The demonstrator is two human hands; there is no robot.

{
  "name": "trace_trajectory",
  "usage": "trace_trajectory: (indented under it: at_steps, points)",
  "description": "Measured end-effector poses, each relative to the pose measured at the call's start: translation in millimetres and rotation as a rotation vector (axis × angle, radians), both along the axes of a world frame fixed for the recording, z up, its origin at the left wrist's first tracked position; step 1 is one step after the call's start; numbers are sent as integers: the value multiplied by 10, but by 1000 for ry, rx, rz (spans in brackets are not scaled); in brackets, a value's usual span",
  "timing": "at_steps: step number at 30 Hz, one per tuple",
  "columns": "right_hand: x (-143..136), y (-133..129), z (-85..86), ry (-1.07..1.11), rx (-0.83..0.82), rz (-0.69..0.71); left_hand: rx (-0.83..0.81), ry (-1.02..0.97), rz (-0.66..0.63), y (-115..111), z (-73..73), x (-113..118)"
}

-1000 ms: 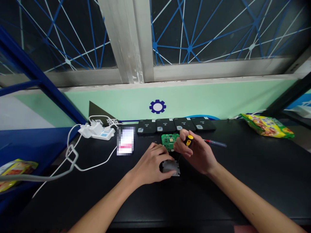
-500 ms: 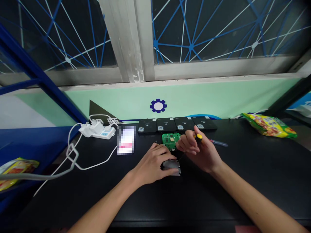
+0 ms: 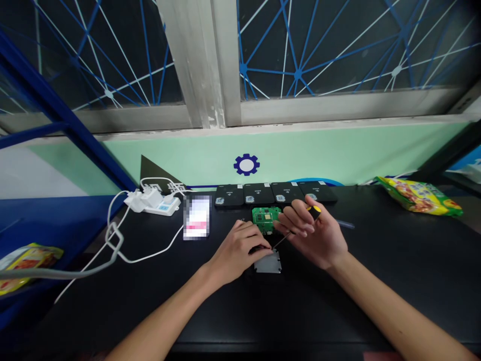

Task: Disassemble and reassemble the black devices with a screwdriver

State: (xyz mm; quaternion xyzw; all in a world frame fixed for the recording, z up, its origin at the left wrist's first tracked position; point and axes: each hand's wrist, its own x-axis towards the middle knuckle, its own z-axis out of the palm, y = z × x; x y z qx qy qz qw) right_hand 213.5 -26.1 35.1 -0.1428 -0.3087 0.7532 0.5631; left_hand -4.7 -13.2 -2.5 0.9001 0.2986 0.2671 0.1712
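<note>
My right hand (image 3: 314, 236) is wrapped round a screwdriver (image 3: 314, 212) with a yellow and black handle. Its thin shaft slants down to the left, towards the fingertips of my left hand (image 3: 238, 248). There the left thumb and index finger are pinched together around the tip, above a flat silver-grey metal plate (image 3: 268, 264). Whatever lies in that pinch is too small to make out. The plate rests on the black table, with small dark spots along its edges. Just behind it lies a green circuit board (image 3: 263, 217), partly covered by the fingers.
Several flat black boxes (image 3: 259, 193) line the table's back edge. To the left are a phone (image 3: 197, 215) with a blurred screen, a white power strip (image 3: 165, 205) and loose white cables (image 3: 150, 259). A yellow-green snack bag (image 3: 419, 195) and a thin clear tube (image 3: 345, 224) lie right.
My left thumb has moved up from the plate's front to pinch with the index finger at the screwdriver tip. My right hand has shifted slightly right, tilting the screwdriver.
</note>
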Motion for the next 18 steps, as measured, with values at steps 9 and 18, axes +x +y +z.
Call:
trace_trajectory:
  at_steps: [9, 18]
  points:
    - [-3, 12, -30, -24, -7, 1, 2, -210, 303, 98, 45, -77]
    - [-2, 1, -23, -25, 12, 21, 38, -261, 568, 183, -12, -182]
